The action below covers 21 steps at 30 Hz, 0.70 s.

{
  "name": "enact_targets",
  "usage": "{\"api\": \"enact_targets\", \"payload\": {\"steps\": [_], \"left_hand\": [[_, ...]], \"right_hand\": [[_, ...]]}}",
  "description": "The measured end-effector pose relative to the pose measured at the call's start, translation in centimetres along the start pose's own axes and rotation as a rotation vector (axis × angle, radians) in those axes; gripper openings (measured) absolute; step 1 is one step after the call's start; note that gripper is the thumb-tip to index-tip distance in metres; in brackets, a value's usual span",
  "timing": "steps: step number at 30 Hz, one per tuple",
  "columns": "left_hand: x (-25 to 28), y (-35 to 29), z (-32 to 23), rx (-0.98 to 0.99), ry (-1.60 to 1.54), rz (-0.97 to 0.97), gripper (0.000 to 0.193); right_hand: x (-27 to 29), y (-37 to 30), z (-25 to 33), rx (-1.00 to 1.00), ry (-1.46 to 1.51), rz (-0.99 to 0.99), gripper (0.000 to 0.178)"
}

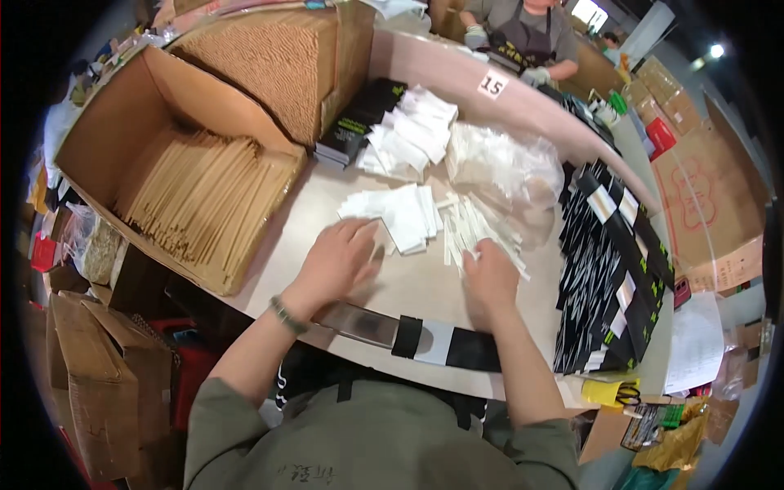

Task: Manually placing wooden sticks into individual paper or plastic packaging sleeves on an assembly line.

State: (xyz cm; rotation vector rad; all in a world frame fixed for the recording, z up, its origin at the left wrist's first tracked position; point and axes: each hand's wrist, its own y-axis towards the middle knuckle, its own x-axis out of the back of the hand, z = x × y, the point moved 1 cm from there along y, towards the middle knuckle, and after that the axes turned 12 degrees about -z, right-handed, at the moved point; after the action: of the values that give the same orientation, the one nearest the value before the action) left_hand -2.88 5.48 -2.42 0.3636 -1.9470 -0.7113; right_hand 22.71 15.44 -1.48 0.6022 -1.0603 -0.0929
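My left hand (pixel 341 261) reaches over a small fan of flat white packets (pixel 404 216), fingers stretched and apart, partly smeared by motion. Whether its fingertips touch the packets I cannot tell. My right hand (pixel 492 282) has its thumb and forefinger pinched at the near edge of a loose heap of thin white strips (pixel 478 229). Between my forearms, along the table's near edge, lies a long flat sleeve (pixel 359 321), clear at its left and black and white toward the right. Under my right wrist its right part continues.
An open carton (pixel 98 159) of long thin brown sticks (pixel 192 200) stands at left, another packed carton (pixel 269 69) behind. Further back lie more white packets (pixel 412 131) and a clear plastic bag (pixel 506 167). Black sleeves (pixel 600 278) pile at right, near scissors (pixel 627 394). A gloved co-worker (pixel 527 41) stands across.
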Motion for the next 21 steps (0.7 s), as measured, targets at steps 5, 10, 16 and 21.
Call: {"api": "enact_targets", "payload": {"steps": [5,10,16,21], "left_hand": [[-2.5,0.5,3.7,0.151,-0.033,0.06,0.028],[3.7,-2.0,3.4,0.035,-0.004,0.015,0.037],[14.4,-5.1,12.6,0.66,0.689,-0.041,0.027],[14.1,-8.8,15.7,0.676,0.709,0.08,0.019]], "right_hand": [[-2.0,0.5,-4.5,-0.268,0.127,0.253,0.016],[-0.1,1.2,-3.6,-0.02,0.01,-0.013,0.011],[-4.0,2.0,4.4,0.095,0.338,0.181,0.01],[-7.5,1.3,5.5,0.219,0.009,0.298,0.011]]}}
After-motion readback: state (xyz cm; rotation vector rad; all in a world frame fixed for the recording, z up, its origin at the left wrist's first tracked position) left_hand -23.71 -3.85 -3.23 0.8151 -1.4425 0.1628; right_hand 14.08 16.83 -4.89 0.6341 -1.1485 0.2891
